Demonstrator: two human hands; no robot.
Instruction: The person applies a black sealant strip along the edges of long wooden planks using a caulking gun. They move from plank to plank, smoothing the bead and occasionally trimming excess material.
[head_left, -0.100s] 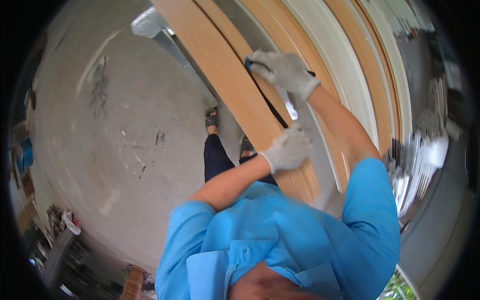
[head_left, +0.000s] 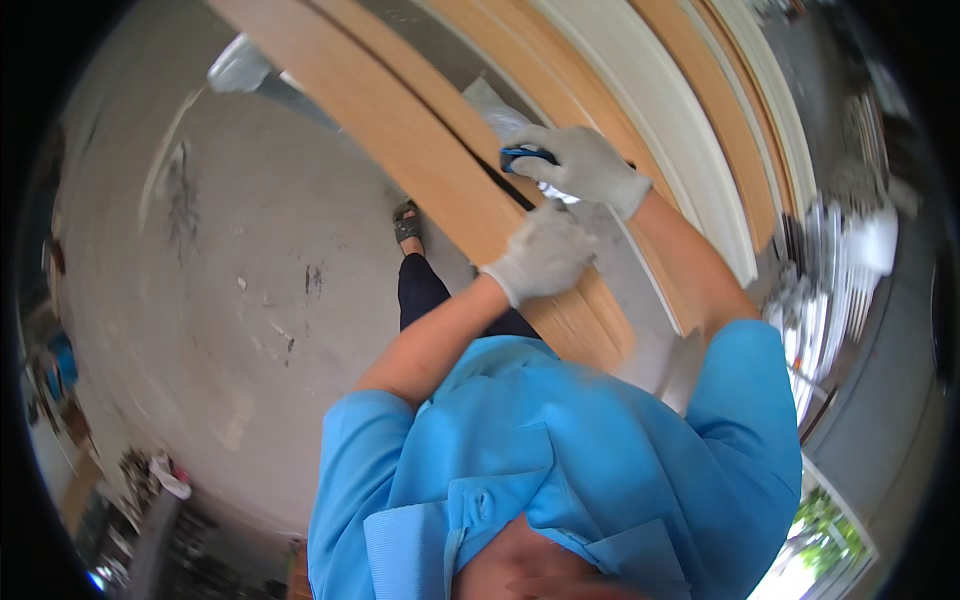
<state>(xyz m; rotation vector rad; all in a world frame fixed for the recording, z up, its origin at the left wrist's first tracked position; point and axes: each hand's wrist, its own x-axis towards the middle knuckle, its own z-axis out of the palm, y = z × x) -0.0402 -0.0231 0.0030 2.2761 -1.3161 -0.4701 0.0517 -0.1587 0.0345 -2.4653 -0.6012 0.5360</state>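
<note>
Pressing flat, fingers spread, the left hand (head_left: 545, 250) steadies a tan wooden panel (head_left: 420, 150); just beyond it, the right hand (head_left: 580, 165) grasps a blue cutter (head_left: 525, 155) at the panel's dark seam (head_left: 495, 172), apparently mid-cut, most length remaining.

No label, sign or screen is visible; only a crumpled clear plastic wrap (head_left: 497, 108) lies on the boards.

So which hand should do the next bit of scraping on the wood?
Probably the right hand: its fingers already grip the blue tool, set against the wooden board. The left hand is pressed on the board, steadying it.
</note>
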